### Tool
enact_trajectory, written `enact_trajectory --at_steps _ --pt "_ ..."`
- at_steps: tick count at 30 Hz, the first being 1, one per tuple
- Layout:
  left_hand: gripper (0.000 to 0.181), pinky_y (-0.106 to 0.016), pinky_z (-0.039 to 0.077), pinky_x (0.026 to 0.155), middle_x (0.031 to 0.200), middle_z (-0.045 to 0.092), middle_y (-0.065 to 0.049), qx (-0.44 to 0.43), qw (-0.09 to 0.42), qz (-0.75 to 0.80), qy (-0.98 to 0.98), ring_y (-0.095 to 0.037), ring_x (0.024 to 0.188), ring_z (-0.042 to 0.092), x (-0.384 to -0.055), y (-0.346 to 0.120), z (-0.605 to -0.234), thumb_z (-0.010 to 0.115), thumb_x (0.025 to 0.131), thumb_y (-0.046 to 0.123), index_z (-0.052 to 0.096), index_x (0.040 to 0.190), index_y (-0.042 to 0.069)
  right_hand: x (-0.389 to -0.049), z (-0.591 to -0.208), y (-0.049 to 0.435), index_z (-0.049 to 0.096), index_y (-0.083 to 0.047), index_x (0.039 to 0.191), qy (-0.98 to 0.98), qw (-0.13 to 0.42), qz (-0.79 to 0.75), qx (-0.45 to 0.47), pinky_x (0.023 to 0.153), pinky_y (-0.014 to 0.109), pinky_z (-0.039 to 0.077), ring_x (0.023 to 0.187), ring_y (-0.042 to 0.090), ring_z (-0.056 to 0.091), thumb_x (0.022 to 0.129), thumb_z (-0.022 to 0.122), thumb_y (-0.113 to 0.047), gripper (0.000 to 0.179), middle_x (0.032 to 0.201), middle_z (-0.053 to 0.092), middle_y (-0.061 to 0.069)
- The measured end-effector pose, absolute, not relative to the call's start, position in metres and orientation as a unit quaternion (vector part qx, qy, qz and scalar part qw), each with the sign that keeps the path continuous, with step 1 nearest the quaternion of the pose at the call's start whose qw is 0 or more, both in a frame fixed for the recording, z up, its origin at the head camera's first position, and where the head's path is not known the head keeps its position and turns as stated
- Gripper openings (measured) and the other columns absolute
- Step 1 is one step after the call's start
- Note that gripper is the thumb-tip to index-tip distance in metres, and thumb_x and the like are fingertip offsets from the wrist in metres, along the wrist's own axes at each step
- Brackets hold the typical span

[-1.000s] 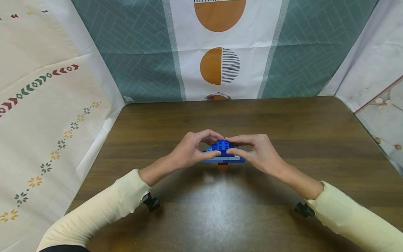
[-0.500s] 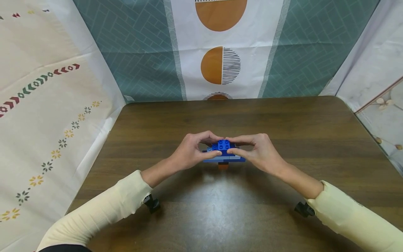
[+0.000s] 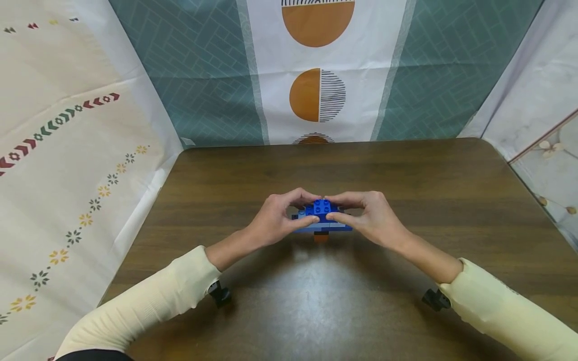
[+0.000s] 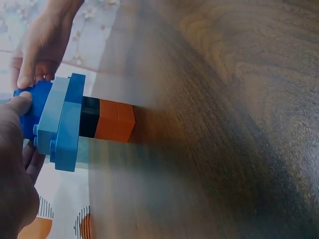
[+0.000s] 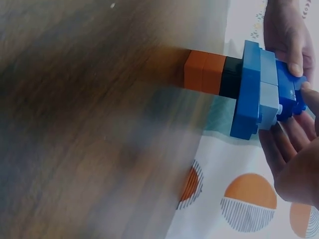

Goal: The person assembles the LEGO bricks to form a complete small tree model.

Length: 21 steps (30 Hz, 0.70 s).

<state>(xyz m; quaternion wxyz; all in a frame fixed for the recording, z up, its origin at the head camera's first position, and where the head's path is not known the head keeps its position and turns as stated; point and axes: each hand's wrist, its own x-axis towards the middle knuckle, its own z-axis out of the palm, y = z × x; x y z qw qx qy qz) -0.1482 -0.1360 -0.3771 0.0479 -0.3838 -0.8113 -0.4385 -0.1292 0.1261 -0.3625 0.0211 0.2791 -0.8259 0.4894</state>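
A stack of toy building bricks stands upright on the table. Orange bricks (image 5: 204, 72) form its foot, with a black brick (image 4: 89, 117) above them. Wider layers of medium blue (image 5: 245, 92) and light blue bricks (image 5: 268, 104) overhang that narrow column. Dark blue bricks (image 3: 322, 208) make up the top, their studs facing up. My left hand (image 3: 275, 218) pinches the dark blue top from the left, thumb on the near face and fingers behind. From the right, my right hand (image 3: 372, 220) grips it in the same way. Both thumbs nearly meet there.
The brown wooden table (image 3: 217, 175) reaches out on all sides of the stack. Patterned cloths hang behind it (image 3: 203, 75) and along its left side (image 3: 90, 150). A black wrist device (image 3: 220, 293) sits under the left cuff, another (image 3: 435, 299) under the right.
Both hands keep their hold on the dark blue bricks, and the stack stays standing in place. Only a slight shift of the head view shows.
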Motion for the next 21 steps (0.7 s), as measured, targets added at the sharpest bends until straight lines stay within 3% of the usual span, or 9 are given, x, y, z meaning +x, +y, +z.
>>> enact_trajectory --at_steps 5,12,18,21 --pt "0.048 -0.033 0.060 0.095 0.125 0.074 -0.003 -0.388 0.044 -0.417 -0.821 -0.010 0.105 0.072 -0.150 -0.138 -0.378 0.086 0.093 0.020 0.065 0.135 0.009 -0.130 -0.365 0.128 0.075 -0.009 0.131 -0.825 -0.018 0.503 0.257 0.098 0.044 0.058 0.115 0.024 0.074 0.092 0.086 -0.016 0.041 0.125 0.076 0.006" --pt "0.069 -0.034 0.057 0.101 0.142 0.067 -0.005 -0.382 0.017 -0.388 -0.838 -0.016 0.120 0.069 -0.147 -0.148 -0.382 0.087 0.091 0.029 0.055 0.150 0.012 -0.129 -0.375 0.137 0.069 -0.006 0.139 -0.851 -0.037 0.464 0.244 0.104 0.055 0.054 0.124 0.032 0.069 0.091 0.087 -0.020 0.053 0.136 0.071 0.013" --pt "0.065 -0.045 0.059 0.099 0.144 0.066 -0.004 -0.367 0.004 -0.404 -0.838 -0.020 0.118 0.071 -0.143 -0.162 -0.390 0.088 0.091 0.027 0.059 0.147 0.013 -0.128 -0.382 0.147 0.070 -0.005 0.137 -0.858 -0.040 0.452 0.241 0.104 0.057 0.054 0.122 0.033 0.070 0.090 0.088 -0.018 0.053 0.134 0.072 0.013" --pt "0.061 -0.044 0.060 0.097 0.140 0.068 -0.004 -0.362 0.008 -0.399 -0.843 -0.019 0.116 0.071 -0.142 -0.169 -0.394 0.088 0.091 0.026 0.062 0.144 0.012 -0.127 -0.385 0.152 0.071 -0.004 0.135 -0.861 -0.039 0.447 0.239 0.103 0.059 0.054 0.121 0.035 0.070 0.090 0.088 -0.016 0.050 0.132 0.072 0.014"
